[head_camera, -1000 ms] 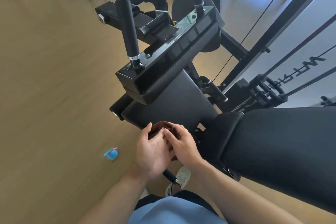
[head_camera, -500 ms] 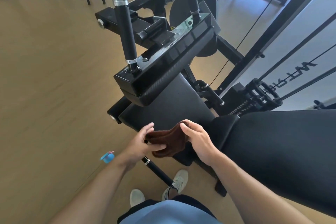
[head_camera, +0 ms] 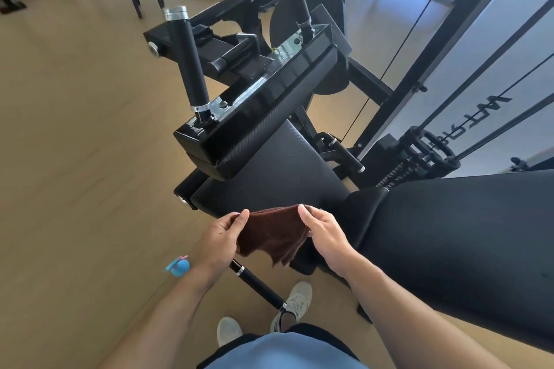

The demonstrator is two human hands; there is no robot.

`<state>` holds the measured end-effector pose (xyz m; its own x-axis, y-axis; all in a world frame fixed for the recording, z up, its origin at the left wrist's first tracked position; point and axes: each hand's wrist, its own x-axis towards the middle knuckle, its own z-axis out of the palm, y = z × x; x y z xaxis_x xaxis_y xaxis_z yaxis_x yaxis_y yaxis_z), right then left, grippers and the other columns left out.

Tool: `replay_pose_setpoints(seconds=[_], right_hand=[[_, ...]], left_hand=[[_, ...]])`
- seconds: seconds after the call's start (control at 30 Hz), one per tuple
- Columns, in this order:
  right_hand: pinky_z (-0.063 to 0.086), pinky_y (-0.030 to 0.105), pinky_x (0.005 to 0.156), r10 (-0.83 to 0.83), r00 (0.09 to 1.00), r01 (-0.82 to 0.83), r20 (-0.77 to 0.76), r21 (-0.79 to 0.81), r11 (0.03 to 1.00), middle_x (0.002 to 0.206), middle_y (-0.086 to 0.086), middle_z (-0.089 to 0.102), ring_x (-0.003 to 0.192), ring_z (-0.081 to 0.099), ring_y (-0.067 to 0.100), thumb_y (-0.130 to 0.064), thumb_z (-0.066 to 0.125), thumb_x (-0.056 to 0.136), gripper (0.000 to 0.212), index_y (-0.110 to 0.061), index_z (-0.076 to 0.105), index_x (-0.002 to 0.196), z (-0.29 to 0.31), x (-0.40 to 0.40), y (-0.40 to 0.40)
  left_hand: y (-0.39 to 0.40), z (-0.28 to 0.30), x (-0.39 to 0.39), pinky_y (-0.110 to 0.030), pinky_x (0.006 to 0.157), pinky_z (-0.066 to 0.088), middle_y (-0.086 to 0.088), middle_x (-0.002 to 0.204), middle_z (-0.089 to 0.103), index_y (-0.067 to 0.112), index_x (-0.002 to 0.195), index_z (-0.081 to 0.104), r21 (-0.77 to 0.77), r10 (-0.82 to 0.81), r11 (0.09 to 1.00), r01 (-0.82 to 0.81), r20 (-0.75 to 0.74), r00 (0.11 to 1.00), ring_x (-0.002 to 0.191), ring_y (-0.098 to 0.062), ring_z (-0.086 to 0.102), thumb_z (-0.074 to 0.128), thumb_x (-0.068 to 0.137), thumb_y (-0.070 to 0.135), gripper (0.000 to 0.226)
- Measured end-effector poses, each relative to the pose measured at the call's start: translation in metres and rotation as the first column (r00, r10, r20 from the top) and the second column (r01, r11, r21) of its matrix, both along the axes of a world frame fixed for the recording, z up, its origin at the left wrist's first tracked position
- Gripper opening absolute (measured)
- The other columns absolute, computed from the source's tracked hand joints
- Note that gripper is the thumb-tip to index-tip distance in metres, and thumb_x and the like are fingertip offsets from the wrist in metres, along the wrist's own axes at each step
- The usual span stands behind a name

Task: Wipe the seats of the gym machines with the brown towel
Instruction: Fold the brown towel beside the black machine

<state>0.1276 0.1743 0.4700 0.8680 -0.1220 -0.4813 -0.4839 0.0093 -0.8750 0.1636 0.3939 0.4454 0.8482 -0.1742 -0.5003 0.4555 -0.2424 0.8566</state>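
Hands of a person standing over a black gym machine, seen from a head-worn camera looking down. The left hand (head_camera: pixel 220 237) and right hand (head_camera: pixel 325 232) each pinch 1 top corner of the brown towel (head_camera: pixel 271 235) between thumb and fingers, holding it stretched between them. The cloth hangs loosely (lower edge uneven) in the air just above the near edge of the padded seat (head_camera: pixel 269 171); whether it touches the pad cannot be told. Beyond the seat's far edge sits a glossy black pad block (head_camera: pixel 254 108) with 2 upright handles (head_camera: pixel 187 60). A long bench pad (head_camera: pixel 464 237) runs off to the right. On the wooden floor (head_camera: pixel 75 159) near the left wrist lies a small blue object (head_camera: pixel 179 266).
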Motion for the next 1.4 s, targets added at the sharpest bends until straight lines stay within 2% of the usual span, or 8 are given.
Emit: replay_pose_setpoints(seconds=[0.1,0.27,0.43,0.57,0.7,0.83,1.03,1.4], right_hand=[[0.045,0.007,0.076,0.080,0.995,-0.069,0.063,-0.150,0.986,0.087,0.003,0.076,0.083,0.070,0.015,-0.031,0.046,0.109,0.039,-0.013,0.073,0.088,0.001,0.000,0.004],[0.057,0.042,0.084,0.327,0.940,-0.287,0.097,-0.297,0.911,0.092,-0.003,0.067,0.091,0.066,0.018,-0.039,0.049,0.106,0.028,-0.022,0.070,0.096,0.007,0.007,0.014],[0.062,0.041,0.088,0.207,0.970,-0.172,0.131,-0.238,0.956,0.095,-0.007,0.075,0.092,0.072,0.014,-0.046,0.059,0.099,0.017,-0.034,0.056,0.110,0.009,0.008,0.006],[0.057,0.042,0.095,0.102,0.993,-0.105,0.053,0.060,0.993,0.094,-0.002,0.074,0.093,0.072,0.017,-0.066,0.053,0.088,0.047,-0.024,0.065,0.104,-0.008,-0.003,-0.008],[0.050,0.013,0.089,0.297,0.955,-0.293,0.004,0.179,0.939,0.115,0.000,0.075,0.108,0.070,0.008,-0.048,0.059,0.094,0.040,-0.018,0.069,0.119,-0.028,-0.023,0.001],[0.055,0.025,0.095,0.498,0.866,-0.495,-0.044,0.068,0.866,0.114,0.001,0.076,0.111,0.069,0.019,-0.020,0.082,0.085,0.031,-0.021,0.074,0.115,-0.047,-0.022,0.016],[0.059,0.035,0.093,0.606,0.763,-0.644,-0.225,-0.171,0.746,0.101,-0.007,0.077,0.097,0.072,0.017,-0.030,0.088,0.078,0.030,-0.027,0.075,0.105,-0.072,-0.013,0.025],[0.063,0.044,0.082,0.202,0.925,-0.244,-0.323,-0.096,0.965,0.090,0.009,0.080,0.087,0.078,0.027,-0.041,0.091,0.070,0.038,-0.014,0.077,0.092,-0.079,-0.028,-0.017]], left_hand=[[0.004,0.007,0.006,-0.046,0.089,0.062,-0.002,0.103,0.077,0.034,0.113,0.067,0.006,-0.120,0.993,0.120,-0.018,0.993,0.100,-0.023,0.074,0.074,0.078,0.061,0.045],[-0.018,0.033,0.017,-0.034,0.093,0.058,0.019,0.126,0.056,0.040,0.127,0.053,0.430,-0.520,0.794,0.430,0.111,0.847,0.113,-0.007,0.058,0.080,0.064,0.068,0.075],[-0.042,0.038,0.023,-0.045,0.083,0.063,0.011,0.093,0.077,0.036,0.102,0.073,0.261,-0.599,0.782,0.567,0.058,0.799,0.092,-0.011,0.074,0.061,0.079,0.073,0.045],[-0.048,0.046,0.013,-0.042,0.086,0.060,0.011,0.089,0.077,0.030,0.098,0.075,0.228,-0.522,0.845,0.483,0.164,0.837,0.089,-0.009,0.073,0.057,0.094,0.058,0.033],[-0.044,0.062,0.014,-0.034,0.080,0.058,0.010,0.078,0.074,0.026,0.084,0.073,0.205,-0.437,0.892,0.402,0.174,0.882,0.081,-0.012,0.071,0.057,0.099,0.045,0.029],[-0.026,0.072,0.022,-0.029,0.083,0.057,0.014,0.079,0.075,0.029,0.086,0.073,0.169,-0.397,0.911,0.377,0.103,0.912,0.083,-0.013,0.072,0.058,0.098,0.047,0.026],[0.002,0.073,0.022,-0.043,0.094,0.058,-0.003,0.099,0.079,0.022,0.103,0.074,0.066,-0.164,0.983,0.174,-0.133,0.978,0.099,-0.026,0.074,0.063,0.093,0.050,0.032],[0.051,0.023,0.030,-0.047,0.089,0.059,0.002,0.097,0.078,0.020,0.098,0.076,0.409,-0.019,0.912,0.025,-0.019,1.000,0.094,-0.022,0.072,0.055,0.096,0.054,0.040]])
